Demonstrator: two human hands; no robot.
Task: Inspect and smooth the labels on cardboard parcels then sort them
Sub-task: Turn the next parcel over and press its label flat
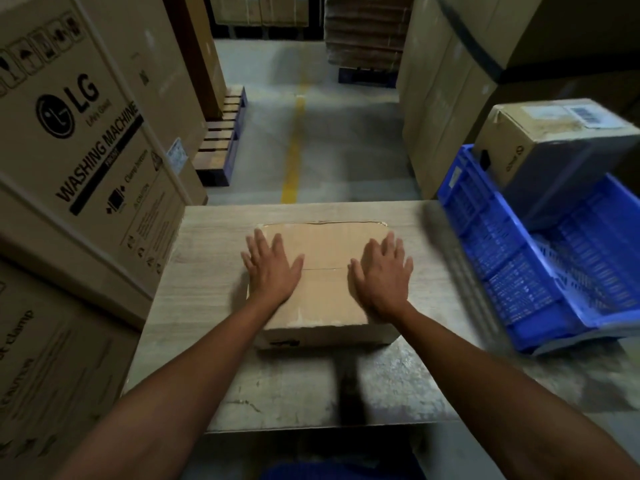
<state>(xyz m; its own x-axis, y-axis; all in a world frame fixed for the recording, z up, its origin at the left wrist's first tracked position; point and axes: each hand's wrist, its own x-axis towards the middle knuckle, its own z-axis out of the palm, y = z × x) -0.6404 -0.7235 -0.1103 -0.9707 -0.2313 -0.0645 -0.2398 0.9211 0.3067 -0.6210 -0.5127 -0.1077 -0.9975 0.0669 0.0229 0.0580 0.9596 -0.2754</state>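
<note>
Cardboard parcel [325,247] lies flat in the middle of the tabletop [207,244], its taped seam running left to right across the top. Both hands rest on it palm down with fingers straight and spread, gripping nothing: the left hand [272,268] on the left part of the top face, the right hand [382,271] on the right part, with bare cardboard between them. At the right a blue crate [540,299] lies tilted, and a second parcel [533,147] with a barcode label [588,116] on top stands at its far end. Large washing-machine cartons [79,133] are stacked at the left.
</note>
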